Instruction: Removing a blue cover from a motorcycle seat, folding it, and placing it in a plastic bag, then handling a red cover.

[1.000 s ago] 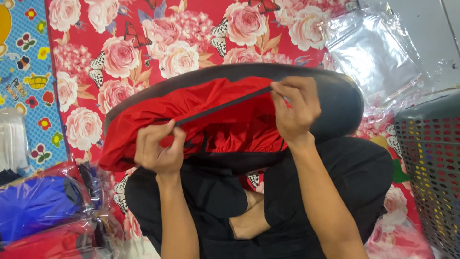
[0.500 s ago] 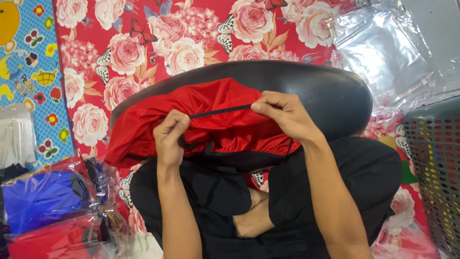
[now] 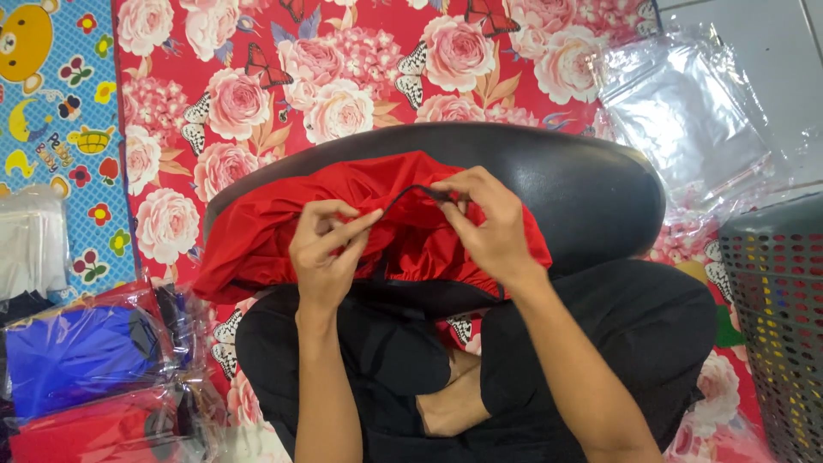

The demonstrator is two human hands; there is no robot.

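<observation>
I read the fitting as partly complete. The red fabric cover (image 3: 283, 231) sits over the left part of the black padded seat (image 3: 583, 189); the seat's right part, toward 3 o'clock, is bare. Both lie across my crossed legs at frame centre, above the floral mat (image 3: 343, 77).

The left hand (image 3: 326, 249) has a narrow grip, pinching the black drawcord (image 3: 411, 190) and cover edge. The right hand (image 3: 484, 223) pinches the same cord at 12 o'clock. The fabric looks thin, glossy and bunched, with 1 dark hem.
</observation>
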